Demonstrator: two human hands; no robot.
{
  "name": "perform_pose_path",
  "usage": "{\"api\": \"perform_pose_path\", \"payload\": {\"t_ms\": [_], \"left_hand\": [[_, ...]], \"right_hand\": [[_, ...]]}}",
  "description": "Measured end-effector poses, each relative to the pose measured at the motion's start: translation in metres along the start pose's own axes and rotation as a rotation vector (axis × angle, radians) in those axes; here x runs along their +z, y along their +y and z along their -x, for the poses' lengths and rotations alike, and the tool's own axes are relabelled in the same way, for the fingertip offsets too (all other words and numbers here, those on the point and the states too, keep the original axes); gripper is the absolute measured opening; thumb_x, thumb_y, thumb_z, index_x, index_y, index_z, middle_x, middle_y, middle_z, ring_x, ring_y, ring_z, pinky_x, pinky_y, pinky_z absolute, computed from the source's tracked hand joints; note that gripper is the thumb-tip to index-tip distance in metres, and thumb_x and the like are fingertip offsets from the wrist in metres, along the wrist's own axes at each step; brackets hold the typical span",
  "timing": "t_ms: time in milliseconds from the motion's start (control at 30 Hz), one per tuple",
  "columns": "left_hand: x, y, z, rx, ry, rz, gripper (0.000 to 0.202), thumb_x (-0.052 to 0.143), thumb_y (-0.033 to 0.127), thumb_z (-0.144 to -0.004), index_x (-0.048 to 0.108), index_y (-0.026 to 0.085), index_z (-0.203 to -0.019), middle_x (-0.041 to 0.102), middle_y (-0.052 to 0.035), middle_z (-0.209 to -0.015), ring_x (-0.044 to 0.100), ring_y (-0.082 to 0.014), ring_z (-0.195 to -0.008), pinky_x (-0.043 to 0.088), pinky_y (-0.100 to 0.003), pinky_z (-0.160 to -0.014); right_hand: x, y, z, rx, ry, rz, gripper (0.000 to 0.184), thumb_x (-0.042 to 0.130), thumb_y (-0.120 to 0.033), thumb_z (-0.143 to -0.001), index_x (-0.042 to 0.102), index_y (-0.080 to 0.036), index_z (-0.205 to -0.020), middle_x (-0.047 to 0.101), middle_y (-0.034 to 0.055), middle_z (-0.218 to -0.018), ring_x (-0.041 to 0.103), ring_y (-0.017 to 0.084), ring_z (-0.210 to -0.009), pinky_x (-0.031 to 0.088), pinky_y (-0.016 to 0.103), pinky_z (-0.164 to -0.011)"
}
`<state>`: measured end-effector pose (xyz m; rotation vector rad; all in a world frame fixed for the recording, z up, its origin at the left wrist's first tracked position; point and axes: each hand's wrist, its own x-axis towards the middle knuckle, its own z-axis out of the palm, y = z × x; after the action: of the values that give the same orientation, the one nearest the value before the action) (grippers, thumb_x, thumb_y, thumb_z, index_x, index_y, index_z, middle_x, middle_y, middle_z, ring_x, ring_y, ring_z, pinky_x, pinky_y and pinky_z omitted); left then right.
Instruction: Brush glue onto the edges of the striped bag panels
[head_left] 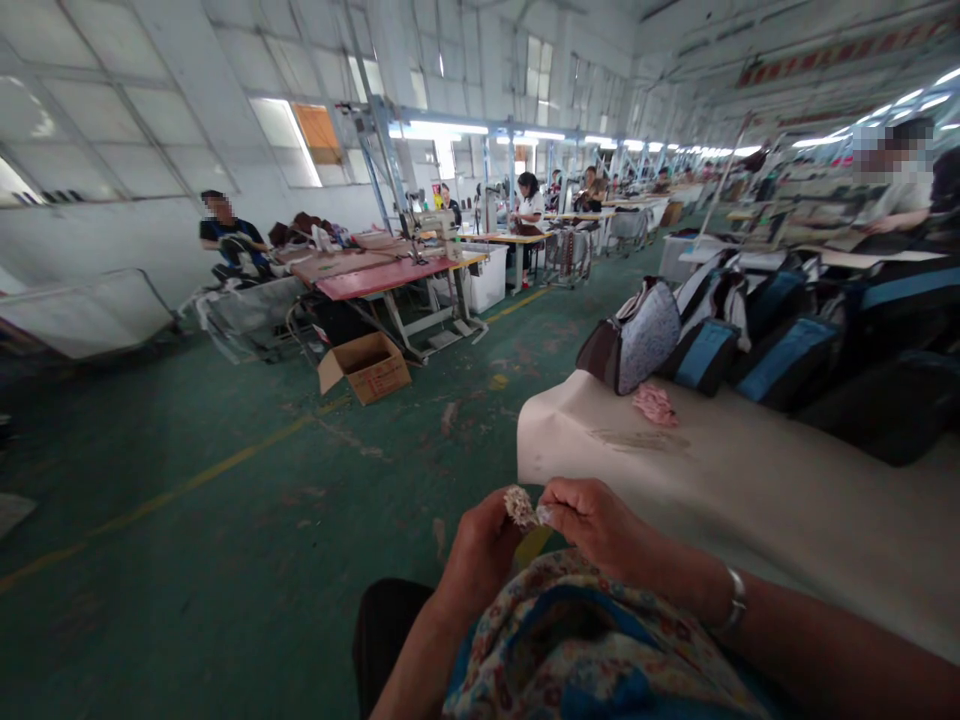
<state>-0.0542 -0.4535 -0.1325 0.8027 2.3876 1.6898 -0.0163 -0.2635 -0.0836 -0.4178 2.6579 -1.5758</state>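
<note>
My left hand [480, 550] and my right hand [592, 525] meet in front of me, just above my lap. Both are closed in a pinch on a small pale, fuzzy piece [519, 506] held between their fingertips. A silver bracelet [735, 600] sits on my right wrist. Under the hands lies a flower-patterned bag with blue trim [570, 650], resting on my lap. A bit of yellow [534, 545] shows between the hands and the bag.
A long pale table [750, 480] runs to my right, bearing a small pink cloth piece [655, 403] and a row of grey, blue and black bags [712, 340]. On the green floor stands an open cardboard box [367, 368]. Sewing tables and seated people fill the back.
</note>
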Motion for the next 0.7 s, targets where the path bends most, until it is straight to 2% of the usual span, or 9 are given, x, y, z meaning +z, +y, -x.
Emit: {"api": "perform_pose_path", "payload": {"t_ms": [133, 367, 567, 700], "left_hand": [[0.002, -0.001, 0.000, -0.003, 0.060, 0.006, 0.019, 0.059, 0.035, -0.088, 0.064, 0.016, -0.089, 0.063, -0.0018, -0.081, 0.054, -0.0151, -0.078, 0.044, -0.023, -0.072], [0.005, 0.002, -0.001, -0.002, 0.118, 0.009, 0.023, 0.057, 0.037, -0.089, 0.066, 0.016, -0.093, 0.067, -0.0035, -0.089, 0.059, -0.0165, -0.083, 0.046, -0.024, -0.075], [0.006, 0.007, 0.000, -0.002, 0.116, -0.002, 0.018, 0.060, 0.032, -0.088, 0.066, 0.016, -0.090, 0.066, -0.0022, -0.085, 0.058, -0.0155, -0.080, 0.045, -0.023, -0.074], [0.012, 0.001, 0.002, -0.019, 0.174, -0.005, 0.012, 0.059, 0.027, -0.087, 0.065, 0.016, -0.088, 0.066, -0.0019, -0.086, 0.057, -0.0150, -0.080, 0.045, -0.023, -0.073]], "right_hand": [[0.003, -0.002, 0.004, 0.002, 0.040, 0.039, 0.018, 0.047, -0.021, -0.090, 0.058, -0.016, -0.076, 0.048, -0.0043, -0.060, 0.043, 0.011, -0.056, 0.030, 0.023, -0.053], [-0.004, -0.004, 0.003, 0.025, 0.043, 0.033, 0.019, 0.048, -0.023, -0.090, 0.059, -0.016, -0.077, 0.049, -0.0037, -0.060, 0.045, 0.012, -0.057, 0.032, 0.023, -0.054], [-0.003, -0.007, 0.005, 0.026, 0.063, 0.001, 0.020, 0.048, -0.024, -0.090, 0.060, -0.016, -0.076, 0.049, -0.0034, -0.061, 0.044, 0.012, -0.058, 0.032, 0.023, -0.055], [0.007, -0.003, 0.007, 0.084, 0.116, -0.100, 0.021, 0.049, -0.028, -0.089, 0.059, -0.016, -0.074, 0.045, -0.0041, -0.058, 0.040, 0.012, -0.055, 0.031, 0.023, -0.052]]}}
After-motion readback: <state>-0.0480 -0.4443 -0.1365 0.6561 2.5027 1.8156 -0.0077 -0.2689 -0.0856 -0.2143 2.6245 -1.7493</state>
